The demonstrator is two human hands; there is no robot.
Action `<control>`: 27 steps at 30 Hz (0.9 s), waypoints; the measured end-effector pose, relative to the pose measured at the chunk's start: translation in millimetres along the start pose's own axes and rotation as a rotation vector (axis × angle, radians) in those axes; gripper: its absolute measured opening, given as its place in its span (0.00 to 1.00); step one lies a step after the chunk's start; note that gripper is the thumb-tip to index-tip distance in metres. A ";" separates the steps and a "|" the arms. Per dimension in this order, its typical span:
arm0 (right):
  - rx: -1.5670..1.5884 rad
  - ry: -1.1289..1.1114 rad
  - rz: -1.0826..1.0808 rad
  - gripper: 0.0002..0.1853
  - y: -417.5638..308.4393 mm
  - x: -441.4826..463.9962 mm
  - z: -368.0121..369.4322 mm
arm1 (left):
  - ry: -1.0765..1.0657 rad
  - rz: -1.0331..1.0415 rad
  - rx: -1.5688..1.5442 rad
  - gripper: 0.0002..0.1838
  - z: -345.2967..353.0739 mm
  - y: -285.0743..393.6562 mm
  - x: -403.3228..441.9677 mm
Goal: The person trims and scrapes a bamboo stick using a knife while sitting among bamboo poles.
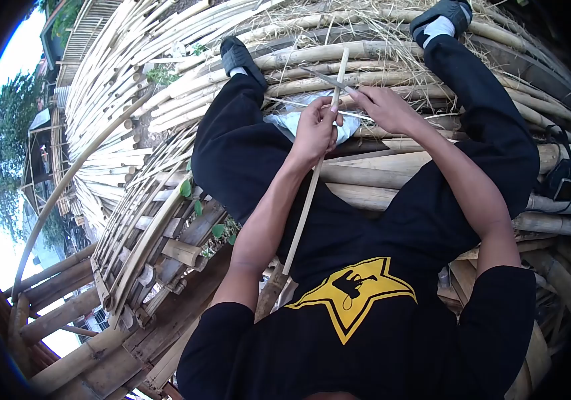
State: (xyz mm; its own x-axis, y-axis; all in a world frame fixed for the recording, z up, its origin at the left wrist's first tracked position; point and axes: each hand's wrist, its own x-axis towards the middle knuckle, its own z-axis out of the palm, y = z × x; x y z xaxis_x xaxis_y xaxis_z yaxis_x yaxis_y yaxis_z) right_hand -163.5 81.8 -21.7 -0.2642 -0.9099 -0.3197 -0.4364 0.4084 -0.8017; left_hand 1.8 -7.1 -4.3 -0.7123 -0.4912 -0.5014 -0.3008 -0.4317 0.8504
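My left hand (317, 132) is closed round a long, pale bamboo strip (304, 217), which runs from above my hands down to my waist. To the right, my right hand (385, 109) is closed on the handle end of a knife (325, 78). The knife's blade points to the upper left and crosses the strip just above my left hand. Beneath my hands a white plastic bag (287, 121) lies between my legs, and thin slivers cross over it.
Bamboo poles (365, 175) lie under and around my legs, with straw-like shavings (392, 30) at the top. A dark strapped device (563, 180) lies at the right. Stacked split bamboo (155, 227) and a curved pole (65, 177) stand at the left.
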 end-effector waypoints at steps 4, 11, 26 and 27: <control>-0.133 -0.007 -0.195 0.26 10.9 -0.5 8.8 | 0.017 -0.015 0.021 0.09 -1.7 3.5 -2.1; -0.266 0.029 -0.232 0.25 19.8 8.0 11.6 | 0.089 0.062 0.170 0.08 -5.3 -5.0 -3.6; -0.243 0.335 0.249 0.34 134.3 51.8 -69.8 | 0.035 -0.085 -0.033 0.15 -29.6 8.3 -28.5; -0.245 0.335 0.247 0.34 127.5 51.8 -66.2 | 0.013 -0.094 -0.076 0.15 -33.2 6.4 -25.8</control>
State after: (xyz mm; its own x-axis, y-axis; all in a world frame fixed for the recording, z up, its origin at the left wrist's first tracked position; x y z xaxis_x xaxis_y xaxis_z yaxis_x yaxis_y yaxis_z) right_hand -289.8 91.6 -107.1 -0.6305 -0.7264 -0.2734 -0.5047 0.6513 -0.5666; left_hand 39.2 -22.3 8.8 -0.6749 -0.4555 -0.5805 -0.3165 -0.5320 0.7854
